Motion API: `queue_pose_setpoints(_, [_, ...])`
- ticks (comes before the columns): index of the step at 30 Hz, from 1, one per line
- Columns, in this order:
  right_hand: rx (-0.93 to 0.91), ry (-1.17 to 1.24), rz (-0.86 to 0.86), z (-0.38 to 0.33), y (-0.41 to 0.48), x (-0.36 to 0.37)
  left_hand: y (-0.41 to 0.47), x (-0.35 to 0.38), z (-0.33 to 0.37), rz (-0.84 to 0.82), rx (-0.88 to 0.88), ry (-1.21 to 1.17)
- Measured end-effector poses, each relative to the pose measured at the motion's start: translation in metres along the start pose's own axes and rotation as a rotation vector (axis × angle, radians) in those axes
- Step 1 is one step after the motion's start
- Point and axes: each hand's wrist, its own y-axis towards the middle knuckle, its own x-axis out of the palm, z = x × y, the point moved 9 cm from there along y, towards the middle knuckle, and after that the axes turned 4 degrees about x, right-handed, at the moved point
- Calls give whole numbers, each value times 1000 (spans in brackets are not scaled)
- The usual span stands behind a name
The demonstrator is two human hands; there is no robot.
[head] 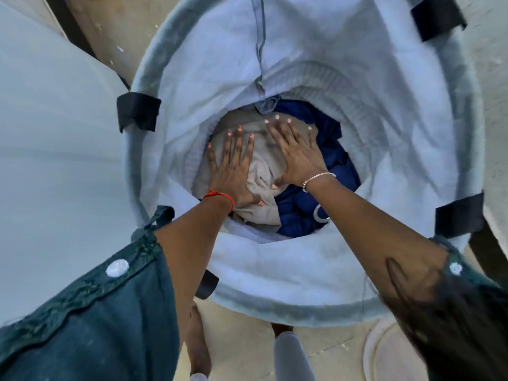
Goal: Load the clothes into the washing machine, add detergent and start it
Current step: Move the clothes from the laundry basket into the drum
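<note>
A crumpled beige garment (261, 171) is seen atop blue clothes (299, 207) inside a pale laundry bag (275, 273). Left hand (233, 171) and right hand (299, 158) are pressed flat on it, each grip spread wide.

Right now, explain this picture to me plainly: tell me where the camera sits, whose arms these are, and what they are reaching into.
The camera is worn on a person's head and looks down, so the two arms are the wearer's own. They reach into a tall, pale blue fabric laundry hamper with black straps on its rim. At the bottom lie clothes: a beige garment on top of a dark blue garment. The left hand, with a red thread at the wrist, and the right hand, with a silver bracelet, lie flat on the beige garment with fingers spread. Nothing is gripped yet. No washing machine is clearly visible.
</note>
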Motion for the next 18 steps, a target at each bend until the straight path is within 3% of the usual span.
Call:
queue_pose_setpoints(7, [-36, -23, -50, -20, 17, 32, 7, 24, -4, 22, -12, -23])
queue_pose_setpoints(14, [-44, 226, -106, -30, 9, 49, 4, 32, 8, -20, 37, -108])
queue_pose_setpoints(18, [-60, 336, -24, -34, -3, 35, -2, 29, 18, -35, 53, -59])
